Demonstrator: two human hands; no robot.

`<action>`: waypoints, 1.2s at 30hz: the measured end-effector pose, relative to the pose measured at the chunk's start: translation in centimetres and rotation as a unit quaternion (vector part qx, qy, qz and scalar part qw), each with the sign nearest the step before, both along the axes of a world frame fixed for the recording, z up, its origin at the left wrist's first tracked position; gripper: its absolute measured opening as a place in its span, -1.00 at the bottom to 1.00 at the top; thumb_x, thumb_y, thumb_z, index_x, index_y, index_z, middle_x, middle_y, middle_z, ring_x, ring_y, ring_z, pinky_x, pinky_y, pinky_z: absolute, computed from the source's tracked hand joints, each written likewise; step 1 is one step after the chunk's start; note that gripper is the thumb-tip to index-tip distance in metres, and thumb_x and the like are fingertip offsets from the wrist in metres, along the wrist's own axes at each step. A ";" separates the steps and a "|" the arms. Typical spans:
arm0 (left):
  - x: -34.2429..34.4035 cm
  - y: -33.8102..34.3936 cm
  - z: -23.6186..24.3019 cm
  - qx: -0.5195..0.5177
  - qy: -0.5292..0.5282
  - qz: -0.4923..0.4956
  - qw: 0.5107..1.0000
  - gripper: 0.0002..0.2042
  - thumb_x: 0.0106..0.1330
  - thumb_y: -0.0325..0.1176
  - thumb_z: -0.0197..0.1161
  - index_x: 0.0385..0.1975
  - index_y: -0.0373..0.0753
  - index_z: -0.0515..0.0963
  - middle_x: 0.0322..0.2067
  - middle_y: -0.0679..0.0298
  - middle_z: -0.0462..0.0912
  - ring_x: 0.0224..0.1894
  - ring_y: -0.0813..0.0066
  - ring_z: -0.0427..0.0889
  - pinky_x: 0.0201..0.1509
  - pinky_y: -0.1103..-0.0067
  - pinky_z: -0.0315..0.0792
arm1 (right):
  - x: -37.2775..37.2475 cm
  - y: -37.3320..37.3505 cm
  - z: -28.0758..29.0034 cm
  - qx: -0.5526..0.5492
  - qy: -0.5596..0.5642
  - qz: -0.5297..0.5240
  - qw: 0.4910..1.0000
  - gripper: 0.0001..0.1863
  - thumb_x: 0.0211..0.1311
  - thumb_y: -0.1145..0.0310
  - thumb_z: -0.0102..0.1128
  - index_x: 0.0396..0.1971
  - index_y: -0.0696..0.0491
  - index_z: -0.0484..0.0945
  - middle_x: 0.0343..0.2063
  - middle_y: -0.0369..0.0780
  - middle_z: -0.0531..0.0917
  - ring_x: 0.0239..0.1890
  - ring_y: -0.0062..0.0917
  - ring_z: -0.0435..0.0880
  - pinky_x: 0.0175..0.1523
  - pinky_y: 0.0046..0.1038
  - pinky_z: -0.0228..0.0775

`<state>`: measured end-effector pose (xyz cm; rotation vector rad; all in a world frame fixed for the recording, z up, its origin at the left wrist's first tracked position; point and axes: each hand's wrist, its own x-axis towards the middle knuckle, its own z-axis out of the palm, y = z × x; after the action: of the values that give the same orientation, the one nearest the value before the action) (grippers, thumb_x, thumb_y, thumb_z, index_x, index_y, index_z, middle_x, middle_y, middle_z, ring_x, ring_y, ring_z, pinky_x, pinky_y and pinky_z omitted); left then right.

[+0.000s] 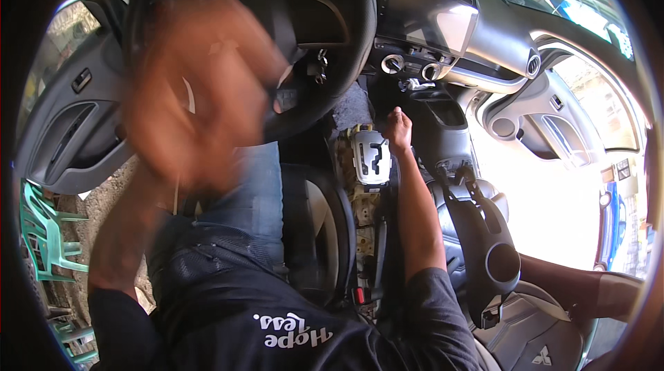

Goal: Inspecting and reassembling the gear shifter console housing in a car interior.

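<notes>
My left hand (207,87) is smeared by motion, raised in front of the steering wheel (366,18); whether it holds anything does not show. Beside the far right corner of the silver gear shift plate (361,156) is my right hand (398,129), its fingers curled in and thumb on top. What lies inside those fingers is hidden. The plate has a zigzag slot and sits on the exposed middle of the car, where bare metal and brackets show. To the right of my forearm, a dark console trim piece (477,232) with a round cup holder stands tilted.
Another person's arm (581,284) reaches in from the right, behind the trim piece. A screen (429,14) and round knobs (392,64) are on the dashboard; keys (321,66) hang by the wheel. Both doors stand open, with green plastic chairs (52,232) outside on the left.
</notes>
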<state>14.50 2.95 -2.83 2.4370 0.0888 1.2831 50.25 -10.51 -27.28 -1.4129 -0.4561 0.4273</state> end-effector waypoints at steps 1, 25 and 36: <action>-1.1 1.2 -2.6 -0.132 0.067 -0.129 0.981 -0.84 0.13 -0.40 0.31 -0.32 -0.32 0.59 -0.39 0.22 0.63 -0.31 0.31 0.65 -0.17 0.46 0.50 | -1.0 1.6 1.1 0.010 0.008 0.024 1.000 -0.55 0.53 0.04 -0.13 -0.54 0.00 0.39 -0.72 -0.40 0.34 -0.73 -0.71 0.28 -0.64 -0.58 0.13; 20.0 -3.3 -26.6 -0.038 0.422 -0.028 0.905 0.19 -0.30 0.23 0.54 0.42 -0.13 0.12 0.41 -0.02 0.05 0.43 -0.19 0.01 0.50 0.20 -0.04 | -1.9 1.7 -0.3 0.121 -0.004 0.034 0.992 -0.60 0.39 0.15 -0.03 -0.63 0.05 0.39 -0.79 -0.37 0.31 -0.77 -0.71 0.24 -0.67 -0.58 0.03; 20.6 -4.0 -26.0 -0.037 0.484 -0.021 0.874 0.25 -0.33 0.28 0.53 0.45 -0.05 0.03 0.45 0.03 -0.06 0.47 -0.22 -0.11 0.49 0.06 -0.12 | -3.3 -0.4 -0.3 0.099 -0.126 -0.031 0.987 -0.58 0.41 0.23 -0.06 -0.69 0.05 0.33 -0.77 -0.40 0.30 -0.72 -0.73 0.21 -0.60 -0.56 -0.02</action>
<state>35.07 -1.04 -28.86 2.7296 0.3350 -0.0719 46.95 -10.95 -27.61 -1.2886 -0.6407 0.1466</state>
